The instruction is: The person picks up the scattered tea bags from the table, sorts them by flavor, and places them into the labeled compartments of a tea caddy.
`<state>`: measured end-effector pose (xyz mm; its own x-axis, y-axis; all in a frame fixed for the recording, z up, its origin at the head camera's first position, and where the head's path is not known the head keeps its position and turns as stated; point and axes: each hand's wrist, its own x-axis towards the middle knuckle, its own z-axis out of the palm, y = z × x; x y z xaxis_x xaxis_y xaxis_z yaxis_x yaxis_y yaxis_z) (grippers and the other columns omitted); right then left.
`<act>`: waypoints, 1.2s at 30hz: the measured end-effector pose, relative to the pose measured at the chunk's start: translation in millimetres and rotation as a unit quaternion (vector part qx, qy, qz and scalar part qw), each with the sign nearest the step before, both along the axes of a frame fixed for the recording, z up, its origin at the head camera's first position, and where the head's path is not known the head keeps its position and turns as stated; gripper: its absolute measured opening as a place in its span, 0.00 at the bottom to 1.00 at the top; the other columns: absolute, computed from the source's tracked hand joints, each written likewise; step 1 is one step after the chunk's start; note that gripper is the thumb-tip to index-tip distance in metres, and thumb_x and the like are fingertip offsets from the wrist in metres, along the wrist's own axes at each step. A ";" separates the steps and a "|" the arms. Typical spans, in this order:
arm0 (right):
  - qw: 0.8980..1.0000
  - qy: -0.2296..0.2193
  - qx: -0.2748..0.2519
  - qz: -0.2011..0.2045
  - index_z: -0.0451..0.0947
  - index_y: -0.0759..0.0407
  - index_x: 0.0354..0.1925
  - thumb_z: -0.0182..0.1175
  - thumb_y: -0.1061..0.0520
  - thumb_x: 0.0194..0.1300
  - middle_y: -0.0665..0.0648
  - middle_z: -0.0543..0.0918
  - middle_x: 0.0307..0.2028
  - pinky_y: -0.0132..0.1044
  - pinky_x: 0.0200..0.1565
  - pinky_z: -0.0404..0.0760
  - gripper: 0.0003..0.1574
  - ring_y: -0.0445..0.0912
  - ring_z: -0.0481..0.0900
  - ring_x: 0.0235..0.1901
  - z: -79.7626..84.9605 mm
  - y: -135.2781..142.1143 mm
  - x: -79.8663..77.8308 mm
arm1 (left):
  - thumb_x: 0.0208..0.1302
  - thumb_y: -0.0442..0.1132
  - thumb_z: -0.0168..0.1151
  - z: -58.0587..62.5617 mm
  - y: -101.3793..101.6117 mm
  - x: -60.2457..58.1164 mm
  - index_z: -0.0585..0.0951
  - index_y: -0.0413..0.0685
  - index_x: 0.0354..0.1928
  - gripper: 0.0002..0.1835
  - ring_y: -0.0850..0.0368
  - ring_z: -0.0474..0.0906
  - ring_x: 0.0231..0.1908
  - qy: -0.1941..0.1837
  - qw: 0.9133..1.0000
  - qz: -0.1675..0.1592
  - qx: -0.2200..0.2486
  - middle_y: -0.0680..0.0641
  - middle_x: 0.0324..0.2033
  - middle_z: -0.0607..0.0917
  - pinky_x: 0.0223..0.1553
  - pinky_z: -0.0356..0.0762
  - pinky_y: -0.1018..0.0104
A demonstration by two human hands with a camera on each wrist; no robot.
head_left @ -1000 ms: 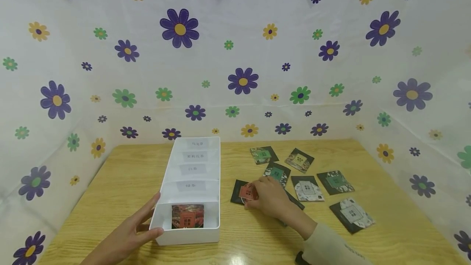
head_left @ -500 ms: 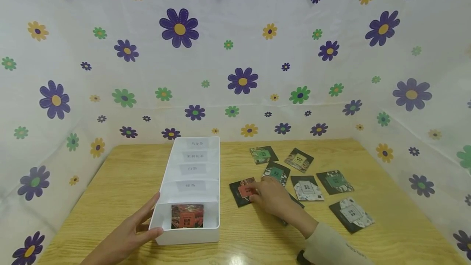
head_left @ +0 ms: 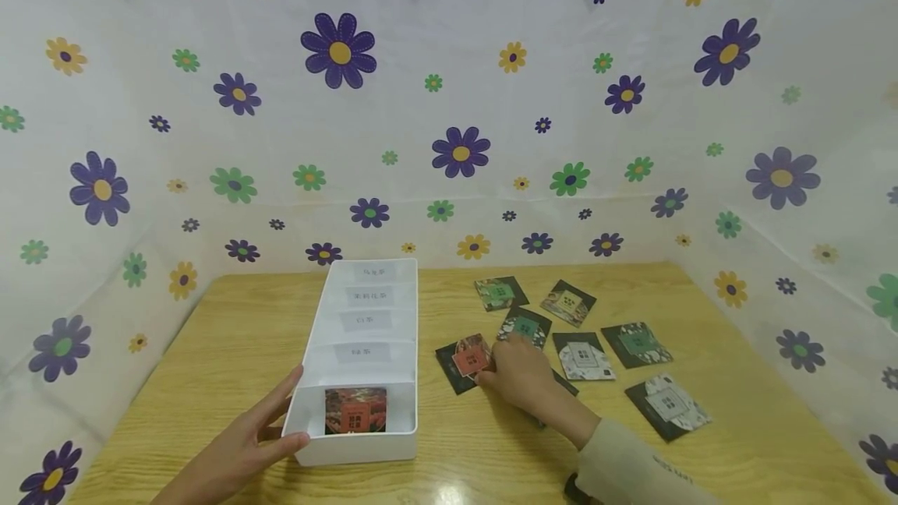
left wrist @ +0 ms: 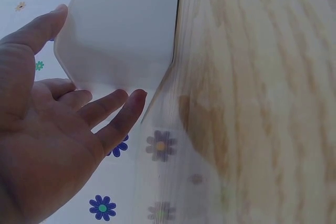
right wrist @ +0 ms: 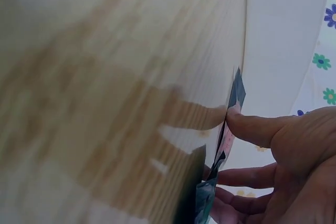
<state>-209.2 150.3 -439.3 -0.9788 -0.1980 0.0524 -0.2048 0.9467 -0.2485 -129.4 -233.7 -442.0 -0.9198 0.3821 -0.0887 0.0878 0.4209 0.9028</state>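
Note:
In the head view a white divided box (head_left: 356, 449) stands on the table, a red tea packet (head_left: 355, 411) upright in its front compartment. My left hand (head_left: 242, 443) rests on the box's front left corner, fingers along the side wall and thumb at the front rim. My right hand (head_left: 522, 371) pinches the right edge of another red tea packet (head_left: 466, 361) that lies on the table. In the right wrist view its thumb (right wrist: 254, 128) touches the packet's edge, the fingers opposite. The hand partly covers a green tea packet (head_left: 526, 326).
Several tea packets lie around the right hand: a light green one (head_left: 501, 294), a yellow one (head_left: 568, 303), white ones (head_left: 584, 357) and a teal one (head_left: 637, 344). Labels (head_left: 365, 321) mark the box's compartments. Flowered cloth (head_left: 449, 100) walls the table (head_left: 238, 333).
The red packet under my right hand has turned and shifted slightly, and more of it shows. The right fingers have drawn back to its right edge. The left hand holds its place.

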 end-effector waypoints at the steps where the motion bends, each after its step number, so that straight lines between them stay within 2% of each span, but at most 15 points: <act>1: 1.000 -0.002 -0.004 0.002 0.70 0.53 0.15 0.69 0.44 0.51 0.52 0.69 0.24 0.39 0.22 0.66 0.23 0.45 0.66 0.25 0.0 -0.1 -0.5 | 0.66 0.42 0.58 0.4 0.2 0.3 0.43 0.62 0.74 0.42 0.33 0.62 0.60 0.000 1.000 0.003 -0.002 0.34 0.69 0.52 0.46 0.73 0.60; 8: 0.999 -0.022 -0.041 0.024 0.76 0.52 0.18 0.70 0.51 0.51 0.49 0.71 0.23 0.36 0.21 0.66 0.15 0.43 0.66 0.24 -1.1 1.9 -4.4 | 0.65 0.42 0.58 0.0 -0.2 0.5 0.44 0.63 0.74 0.43 0.33 0.61 0.60 0.000 1.000 0.007 -0.003 0.35 0.69 0.52 0.46 0.73 0.58; 13: 0.998 -0.036 -0.049 0.035 0.72 0.55 0.16 0.71 0.54 0.51 0.49 0.70 0.18 0.35 0.19 0.63 0.18 0.43 0.65 0.20 1.7 3.4 -5.7 | 0.65 0.42 0.58 -0.5 -0.5 -0.4 0.44 0.63 0.73 0.42 0.35 0.62 0.60 0.006 1.000 0.006 -0.002 0.36 0.69 0.52 0.45 0.73 0.64; 16: 0.997 -0.038 -0.045 0.039 0.72 0.55 0.16 0.71 0.55 0.50 0.49 0.70 0.18 0.36 0.21 0.63 0.18 0.44 0.65 0.21 3.6 4.8 -5.9 | 0.65 0.42 0.58 -0.3 -0.5 -0.6 0.44 0.63 0.73 0.42 0.35 0.62 0.60 0.007 1.000 0.008 -0.002 0.37 0.69 0.53 0.45 0.73 0.64; 23: 0.995 -0.038 -0.060 0.066 0.79 0.59 0.25 0.71 0.61 0.49 0.49 0.75 0.22 0.39 0.27 0.70 0.08 0.43 0.69 0.24 4.5 5.8 -6.9 | 0.64 0.43 0.59 0.0 -0.6 -0.1 0.44 0.63 0.73 0.43 0.36 0.61 0.61 0.003 1.000 0.013 -0.011 0.37 0.69 0.53 0.46 0.72 0.60; 31: 0.994 -0.082 -0.060 0.042 0.75 0.61 0.27 0.71 0.61 0.48 0.51 0.72 0.23 0.38 0.24 0.66 0.12 0.44 0.67 0.23 8.1 5.5 -10.0 | 0.64 0.43 0.59 -1.1 -0.3 -0.3 0.45 0.63 0.73 0.43 0.36 0.62 0.60 0.002 1.000 0.011 -0.005 0.37 0.69 0.53 0.45 0.72 0.66; 36: 0.988 -0.105 -0.096 0.062 0.72 0.60 0.21 0.69 0.64 0.48 0.50 0.70 0.16 0.35 0.20 0.60 0.13 0.42 0.62 0.17 7.7 8.7 -12.8 | 0.65 0.42 0.59 -1.0 -0.6 -0.8 0.44 0.62 0.74 0.43 0.35 0.61 0.60 0.002 1.000 0.006 0.003 0.36 0.69 0.52 0.44 0.72 0.67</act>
